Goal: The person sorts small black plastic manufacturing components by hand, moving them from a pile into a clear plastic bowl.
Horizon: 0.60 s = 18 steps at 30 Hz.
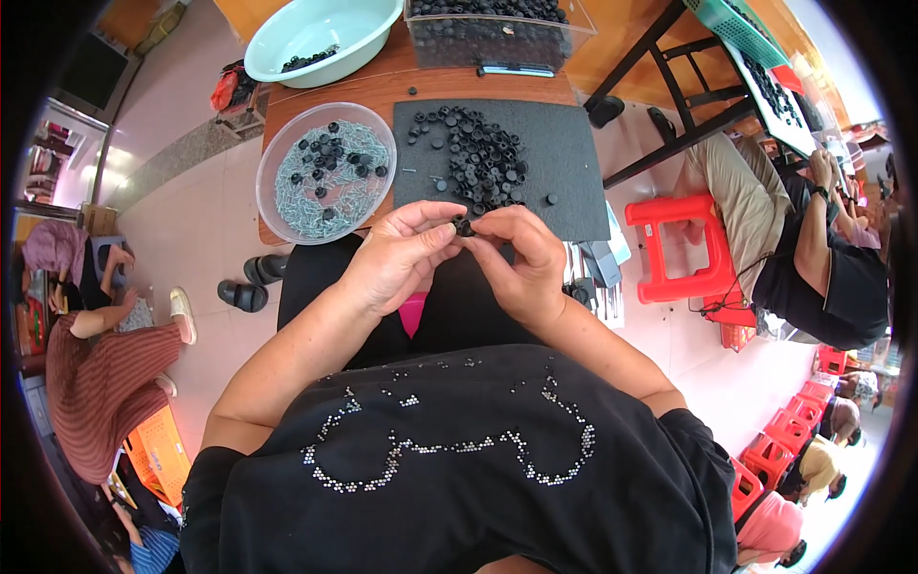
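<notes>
Both my hands meet above the near edge of a dark grey mat (564, 163). Between their fingertips is a small round black plastic part (463, 227), partly hidden by the fingers. My left hand (394, 256) pinches it with thumb and forefinger; my right hand (526, 263) grips it from the other side. Just beyond them, a heap of black plastic caps (486, 158) lies on the mat, with a few loose ones around it. Left of the mat stands a clear round tub (265, 187) of silver screws (306, 206), several black caps lying on top.
A pale aqua basin (359, 33) and a clear bin (497, 48) hold more black parts at the table's far side. A blue marker-like stick (516, 70) lies before the bin. To the right are a red stool (660, 215) and a seated co-worker (813, 249).
</notes>
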Each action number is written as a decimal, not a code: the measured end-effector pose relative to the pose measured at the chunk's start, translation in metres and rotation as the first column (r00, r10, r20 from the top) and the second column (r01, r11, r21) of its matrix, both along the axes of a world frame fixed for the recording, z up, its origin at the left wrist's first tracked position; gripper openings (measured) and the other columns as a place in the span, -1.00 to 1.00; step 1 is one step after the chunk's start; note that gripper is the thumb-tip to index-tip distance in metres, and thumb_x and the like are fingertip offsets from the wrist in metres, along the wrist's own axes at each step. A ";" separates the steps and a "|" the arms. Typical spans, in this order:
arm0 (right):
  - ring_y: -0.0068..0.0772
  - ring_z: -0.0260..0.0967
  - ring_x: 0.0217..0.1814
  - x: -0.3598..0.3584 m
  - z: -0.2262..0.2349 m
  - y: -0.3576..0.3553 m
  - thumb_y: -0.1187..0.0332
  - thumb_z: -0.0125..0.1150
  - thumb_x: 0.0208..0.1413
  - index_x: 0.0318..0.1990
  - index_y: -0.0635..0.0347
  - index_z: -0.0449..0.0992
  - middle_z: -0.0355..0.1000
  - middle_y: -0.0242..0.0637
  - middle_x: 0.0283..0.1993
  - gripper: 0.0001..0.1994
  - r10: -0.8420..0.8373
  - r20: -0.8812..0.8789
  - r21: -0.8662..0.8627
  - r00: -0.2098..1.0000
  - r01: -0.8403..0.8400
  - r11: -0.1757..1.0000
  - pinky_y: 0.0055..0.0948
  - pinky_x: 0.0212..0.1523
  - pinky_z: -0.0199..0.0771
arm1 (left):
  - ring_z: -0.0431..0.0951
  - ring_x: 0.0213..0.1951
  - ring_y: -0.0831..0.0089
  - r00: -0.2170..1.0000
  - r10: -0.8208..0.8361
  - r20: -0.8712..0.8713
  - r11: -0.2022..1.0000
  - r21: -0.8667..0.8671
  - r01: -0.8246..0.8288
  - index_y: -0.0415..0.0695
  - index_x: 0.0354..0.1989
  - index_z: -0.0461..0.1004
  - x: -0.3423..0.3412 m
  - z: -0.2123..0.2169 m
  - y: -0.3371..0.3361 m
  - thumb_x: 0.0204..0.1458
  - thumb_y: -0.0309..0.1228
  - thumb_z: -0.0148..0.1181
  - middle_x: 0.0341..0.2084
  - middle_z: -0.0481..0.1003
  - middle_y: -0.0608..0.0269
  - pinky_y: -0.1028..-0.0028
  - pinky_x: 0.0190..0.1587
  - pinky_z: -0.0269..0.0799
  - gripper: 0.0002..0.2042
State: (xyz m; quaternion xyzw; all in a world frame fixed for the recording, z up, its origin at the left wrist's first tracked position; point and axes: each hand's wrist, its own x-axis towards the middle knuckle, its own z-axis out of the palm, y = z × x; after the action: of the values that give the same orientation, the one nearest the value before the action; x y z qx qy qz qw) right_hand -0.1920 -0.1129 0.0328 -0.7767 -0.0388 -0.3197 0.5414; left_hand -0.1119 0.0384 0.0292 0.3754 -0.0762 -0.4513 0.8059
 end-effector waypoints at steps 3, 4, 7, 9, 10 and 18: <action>-0.45 0.41 -0.42 -0.001 -0.003 0.003 0.64 0.29 -0.18 -0.39 0.31 0.47 0.44 -0.23 -0.37 -0.84 -0.009 -0.049 0.098 0.999 0.014 0.995 -0.58 -0.48 0.43 | 0.47 -0.19 0.50 1.000 0.006 0.012 1.000 -0.010 -0.006 -0.24 -0.06 0.40 0.000 0.003 0.000 0.07 -0.49 0.12 -0.23 0.48 0.23 0.49 -0.05 0.37 -0.75; -0.45 0.41 -0.42 -0.001 -0.005 0.002 0.64 0.29 -0.18 -0.39 0.31 0.47 0.44 -0.23 -0.37 -0.84 -0.008 -0.049 0.097 0.999 0.012 0.995 -0.58 -0.48 0.43 | 0.47 -0.19 0.50 1.000 0.005 0.010 1.000 -0.012 -0.005 -0.24 -0.06 0.40 0.000 0.002 0.000 0.07 -0.49 0.12 -0.23 0.48 0.23 0.49 -0.05 0.37 -0.75; -0.44 0.41 -0.45 0.000 -0.004 0.001 0.64 0.29 -0.18 -0.39 0.31 0.46 0.44 -0.22 -0.37 -0.84 -0.001 -0.014 0.042 1.000 0.002 0.999 -0.57 -0.47 0.43 | 0.47 -0.19 0.50 1.000 0.006 0.005 1.000 -0.018 -0.006 -0.24 -0.06 0.40 0.000 0.001 0.001 0.07 -0.49 0.12 -0.22 0.48 0.23 0.49 -0.05 0.37 -0.75; -0.43 0.41 -0.44 0.000 0.001 0.000 0.65 0.28 -0.19 -0.40 0.31 0.45 0.44 -0.22 -0.37 -0.84 -0.013 0.019 -0.066 1.000 0.014 0.998 -0.56 -0.46 0.43 | 0.47 -0.19 0.50 1.000 0.005 0.003 1.000 -0.021 -0.005 -0.24 -0.06 0.40 0.000 0.000 0.001 0.07 -0.49 0.12 -0.22 0.48 0.23 0.49 -0.05 0.37 -0.74; -0.43 0.41 -0.44 0.000 0.001 0.000 0.65 0.28 -0.19 -0.40 0.31 0.45 0.44 -0.22 -0.37 -0.84 -0.012 0.020 -0.067 1.000 0.013 0.998 -0.56 -0.46 0.43 | 0.47 -0.19 0.50 1.000 0.004 -0.002 1.000 -0.017 -0.004 -0.24 -0.06 0.40 0.000 0.000 0.001 0.07 -0.49 0.12 -0.22 0.48 0.23 0.49 -0.05 0.37 -0.74; -0.35 0.42 -0.38 0.001 0.001 0.001 0.67 0.28 -0.23 -0.42 0.29 0.46 0.46 -0.21 -0.36 -0.82 -0.026 0.059 -0.134 0.998 0.034 0.990 -0.50 -0.42 0.42 | 0.47 -0.19 0.49 1.000 0.008 -0.014 1.000 -0.012 -0.008 -0.24 -0.06 0.40 0.000 -0.001 0.002 0.07 -0.48 0.12 -0.23 0.47 0.23 0.48 -0.05 0.37 -0.74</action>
State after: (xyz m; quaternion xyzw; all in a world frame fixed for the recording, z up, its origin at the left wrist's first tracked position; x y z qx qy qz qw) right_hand -0.1906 -0.1119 0.0340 -0.8026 -0.0640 -0.3465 0.4812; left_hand -0.1120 0.0407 0.0283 0.3677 -0.0716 -0.4504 0.8104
